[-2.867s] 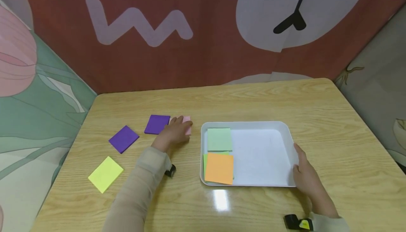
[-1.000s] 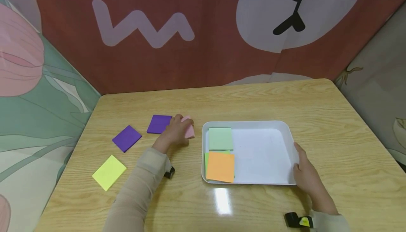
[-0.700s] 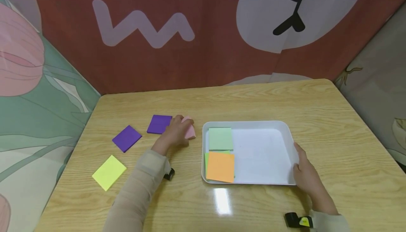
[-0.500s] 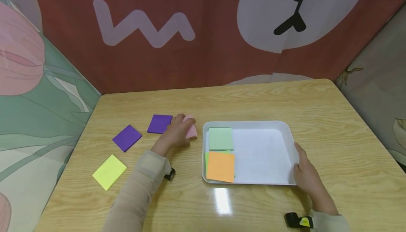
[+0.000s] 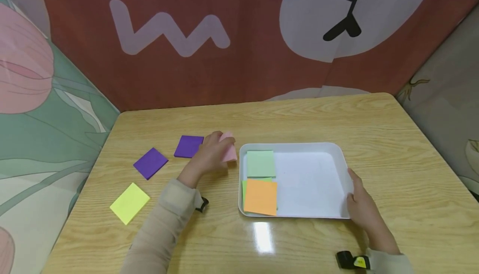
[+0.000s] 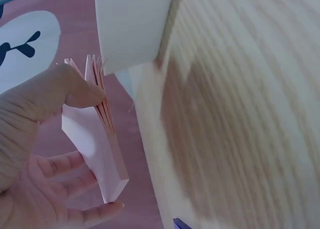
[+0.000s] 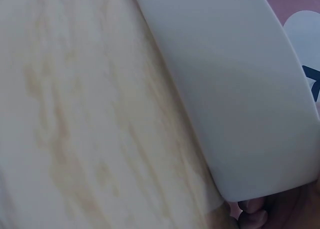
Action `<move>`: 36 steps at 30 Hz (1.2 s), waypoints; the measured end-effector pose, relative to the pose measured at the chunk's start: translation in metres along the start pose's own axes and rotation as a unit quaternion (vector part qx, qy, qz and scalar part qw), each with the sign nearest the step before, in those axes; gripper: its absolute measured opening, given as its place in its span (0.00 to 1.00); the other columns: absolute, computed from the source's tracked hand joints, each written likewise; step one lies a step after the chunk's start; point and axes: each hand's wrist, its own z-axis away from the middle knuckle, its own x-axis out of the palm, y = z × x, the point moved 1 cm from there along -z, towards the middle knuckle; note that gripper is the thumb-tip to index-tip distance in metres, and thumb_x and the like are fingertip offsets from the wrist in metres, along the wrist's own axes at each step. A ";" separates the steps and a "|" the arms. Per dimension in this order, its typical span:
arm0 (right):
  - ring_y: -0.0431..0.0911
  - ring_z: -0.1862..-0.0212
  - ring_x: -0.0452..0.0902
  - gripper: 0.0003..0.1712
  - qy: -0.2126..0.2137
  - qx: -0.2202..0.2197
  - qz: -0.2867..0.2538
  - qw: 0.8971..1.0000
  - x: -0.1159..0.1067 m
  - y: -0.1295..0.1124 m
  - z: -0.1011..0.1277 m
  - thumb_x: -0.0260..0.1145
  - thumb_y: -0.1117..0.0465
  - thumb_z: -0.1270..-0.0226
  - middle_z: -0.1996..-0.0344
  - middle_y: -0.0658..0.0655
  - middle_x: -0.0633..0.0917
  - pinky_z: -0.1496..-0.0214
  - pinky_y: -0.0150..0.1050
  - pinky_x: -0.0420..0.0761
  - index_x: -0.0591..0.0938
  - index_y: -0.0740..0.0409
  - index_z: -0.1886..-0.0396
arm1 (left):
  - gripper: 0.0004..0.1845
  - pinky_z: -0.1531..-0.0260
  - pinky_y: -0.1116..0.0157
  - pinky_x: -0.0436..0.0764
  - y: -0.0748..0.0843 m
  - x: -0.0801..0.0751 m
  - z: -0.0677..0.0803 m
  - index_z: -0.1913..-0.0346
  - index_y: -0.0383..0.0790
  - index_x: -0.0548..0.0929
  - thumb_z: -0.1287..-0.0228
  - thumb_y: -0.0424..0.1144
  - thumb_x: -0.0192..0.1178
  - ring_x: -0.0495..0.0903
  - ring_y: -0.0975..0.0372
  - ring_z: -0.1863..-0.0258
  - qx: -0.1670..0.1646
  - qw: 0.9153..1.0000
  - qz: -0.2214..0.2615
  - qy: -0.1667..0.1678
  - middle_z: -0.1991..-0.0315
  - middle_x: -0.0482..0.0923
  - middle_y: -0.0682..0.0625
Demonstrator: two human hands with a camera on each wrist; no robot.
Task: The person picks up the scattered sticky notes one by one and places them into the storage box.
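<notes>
My left hand [image 5: 212,154] grips a pink sticky-note pad [image 5: 229,151] just left of the white tray [image 5: 310,148], lifted off the table. In the left wrist view the thumb and fingers pinch the pink pad [image 6: 97,146] by its edges, with the tray's wall [image 6: 132,26] close by. My right hand [image 5: 358,202] holds the tray's right rim; in the right wrist view only fingertips [image 7: 252,209] show under the tray's outer wall [image 7: 240,89]. Inside the tray lie a pale green pad [image 5: 260,164] and an orange pad [image 5: 260,197] over a brighter green one.
Two purple pads [image 5: 188,146] [image 5: 150,163] and a yellow pad [image 5: 129,202] lie on the wooden table's [image 5: 299,116] left side. Fabric backdrops close in the table at the back and sides.
My left hand has raised the pink pad off the table and carried it a little right, towards the tray's left wall. The right hand has stayed on the rim.
</notes>
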 end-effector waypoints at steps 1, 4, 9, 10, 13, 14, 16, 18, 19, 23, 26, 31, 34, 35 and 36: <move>0.70 0.42 0.42 0.33 0.000 0.000 0.000 1.000 0.000 0.000 0.000 0.34 0.71 0.37 0.41 0.78 0.47 0.47 0.62 0.50 0.33 0.63 0.35 | 0.36 0.54 0.51 0.63 0.001 -0.001 0.000 0.45 0.48 0.69 0.65 0.35 0.66 0.58 0.48 0.48 0.002 1.000 -0.003 0.001 0.45 0.58 0.37; 0.70 0.42 0.43 0.33 0.001 -0.002 0.000 1.000 0.000 0.000 0.000 0.34 0.72 0.37 0.42 0.78 0.47 0.47 0.62 0.50 0.33 0.63 0.35 | 0.35 0.52 0.52 0.62 0.005 -0.003 0.000 0.45 0.48 0.69 0.65 0.34 0.66 0.58 0.48 0.47 0.005 1.000 -0.013 0.003 0.45 0.58 0.37; 0.70 0.42 0.44 0.33 0.005 -0.005 -0.001 1.000 -0.001 0.000 0.001 0.34 0.72 0.38 0.43 0.79 0.49 0.47 0.62 0.50 0.34 0.63 0.35 | 0.35 0.54 0.52 0.64 0.014 -0.005 -0.001 0.47 0.47 0.71 0.66 0.32 0.66 0.58 0.49 0.48 0.018 1.000 -0.010 0.009 0.46 0.59 0.38; 0.70 0.42 0.44 0.33 0.005 -0.004 -0.002 1.000 -0.001 0.000 0.000 0.34 0.72 0.38 0.42 0.79 0.48 0.47 0.62 0.50 0.34 0.63 0.35 | 0.34 0.54 0.51 0.64 0.015 -0.005 -0.001 0.47 0.47 0.71 0.66 0.32 0.66 0.58 0.49 0.48 0.019 1.000 -0.010 0.009 0.46 0.59 0.38; 0.70 0.42 0.43 0.33 0.002 -0.001 -0.003 1.000 -0.001 0.000 0.000 0.34 0.72 0.38 0.42 0.79 0.48 0.47 0.62 0.50 0.33 0.63 0.35 | 0.33 0.56 0.50 0.64 0.020 -0.006 -0.002 0.48 0.48 0.71 0.66 0.32 0.66 0.57 0.50 0.48 0.014 1.000 -0.009 0.005 0.46 0.59 0.39; 0.70 0.42 0.44 0.33 0.001 0.000 -0.002 1.000 -0.001 0.000 0.000 0.34 0.72 0.38 0.42 0.79 0.48 0.47 0.62 0.50 0.33 0.63 0.35 | 0.33 0.56 0.49 0.64 0.021 -0.006 -0.002 0.48 0.49 0.71 0.66 0.32 0.65 0.57 0.50 0.47 0.012 1.000 -0.010 0.002 0.45 0.58 0.39; 0.70 0.42 0.44 0.33 -0.001 0.001 -0.002 1.000 -0.001 0.001 0.000 0.34 0.72 0.38 0.42 0.79 0.48 0.47 0.62 0.51 0.33 0.63 0.35 | 0.33 0.56 0.49 0.65 0.024 -0.006 -0.002 0.48 0.50 0.71 0.65 0.32 0.65 0.57 0.51 0.47 0.008 1.000 -0.010 -0.002 0.45 0.58 0.40; 0.70 0.42 0.44 0.33 -0.002 0.003 0.000 1.000 0.000 0.001 0.000 0.34 0.72 0.38 0.42 0.79 0.48 0.48 0.62 0.51 0.33 0.63 0.35 | 0.32 0.57 0.50 0.65 0.026 -0.007 -0.002 0.48 0.51 0.71 0.64 0.33 0.65 0.57 0.51 0.47 0.009 1.000 -0.007 -0.004 0.45 0.58 0.40; 0.70 0.42 0.44 0.33 -0.003 0.004 -0.001 1.000 0.000 0.002 0.000 0.34 0.72 0.37 0.42 0.79 0.48 0.48 0.62 0.51 0.33 0.62 0.35 | 0.32 0.57 0.50 0.66 0.028 -0.007 -0.002 0.48 0.51 0.71 0.63 0.33 0.65 0.57 0.51 0.47 0.012 1.000 -0.007 -0.004 0.44 0.58 0.40; 0.70 0.42 0.43 0.33 -0.004 0.006 -0.001 1.000 -0.001 0.002 -0.001 0.34 0.71 0.37 0.42 0.79 0.48 0.47 0.62 0.50 0.33 0.62 0.35 | 0.32 0.59 0.49 0.67 0.031 -0.008 -0.001 0.47 0.50 0.70 0.63 0.34 0.65 0.57 0.50 0.46 0.027 1.000 -0.010 0.002 0.44 0.58 0.39; 0.70 0.42 0.43 0.33 -0.002 0.005 -0.001 1.000 -0.001 0.000 0.000 0.34 0.71 0.37 0.42 0.79 0.48 0.47 0.62 0.50 0.33 0.62 0.35 | 0.33 0.59 0.49 0.67 0.033 -0.008 -0.002 0.47 0.49 0.70 0.63 0.34 0.65 0.57 0.49 0.47 0.038 0.999 -0.013 0.008 0.44 0.58 0.39; 0.70 0.43 0.44 0.33 0.003 0.001 0.002 1.000 -0.002 -0.001 0.001 0.34 0.71 0.38 0.43 0.80 0.49 0.48 0.62 0.51 0.34 0.63 0.35 | 0.31 0.59 0.49 0.67 0.037 -0.006 -0.002 0.47 0.48 0.71 0.61 0.39 0.68 0.58 0.48 0.47 0.059 0.998 0.005 0.017 0.45 0.60 0.38; 0.71 0.43 0.44 0.33 0.005 0.000 0.001 1.000 -0.002 -0.001 0.001 0.35 0.72 0.38 0.43 0.80 0.49 0.48 0.62 0.51 0.34 0.62 0.35 | 0.30 0.58 0.49 0.66 0.039 -0.003 -0.002 0.48 0.48 0.71 0.59 0.42 0.68 0.58 0.48 0.47 0.061 0.998 0.016 0.013 0.45 0.59 0.38; 0.71 0.43 0.45 0.34 0.005 -0.001 0.001 1.000 -0.002 -0.001 0.001 0.35 0.72 0.38 0.43 0.80 0.49 0.48 0.62 0.51 0.34 0.63 0.35 | 0.29 0.58 0.49 0.66 0.040 -0.002 -0.003 0.49 0.48 0.72 0.59 0.43 0.68 0.58 0.49 0.47 0.062 0.998 0.017 0.012 0.45 0.59 0.38; 0.71 0.43 0.45 0.34 0.006 -0.001 0.001 1.000 -0.001 -0.001 0.002 0.35 0.72 0.39 0.43 0.80 0.49 0.48 0.62 0.51 0.34 0.63 0.35 | 0.29 0.58 0.49 0.66 0.041 -0.002 -0.003 0.49 0.48 0.72 0.59 0.43 0.67 0.58 0.49 0.47 0.063 0.998 0.018 0.010 0.45 0.59 0.39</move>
